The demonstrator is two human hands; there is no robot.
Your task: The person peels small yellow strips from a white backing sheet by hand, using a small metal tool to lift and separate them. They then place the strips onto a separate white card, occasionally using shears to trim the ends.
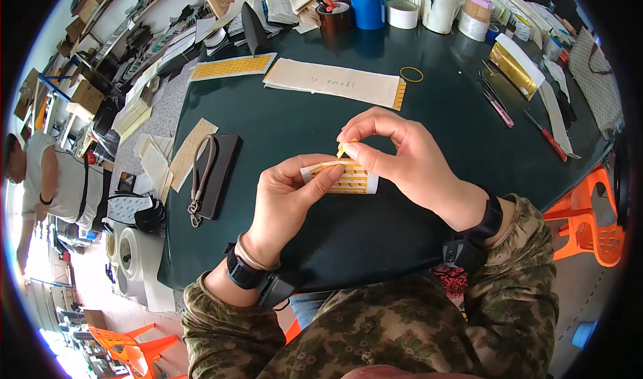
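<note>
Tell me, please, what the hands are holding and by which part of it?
The left hand grips a small yellow-striped sheet by its left edge; the right hand pinches a thin yellow strip at its upper edge.

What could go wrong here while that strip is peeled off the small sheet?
1. The right hand pinches only the tip of the yellow strip; it might tear or slip.
2. The left hand grips the striped sheet at one end, in the air, so it may bend or pull free.
3. The loosened strip could stick to fingertips.
</note>
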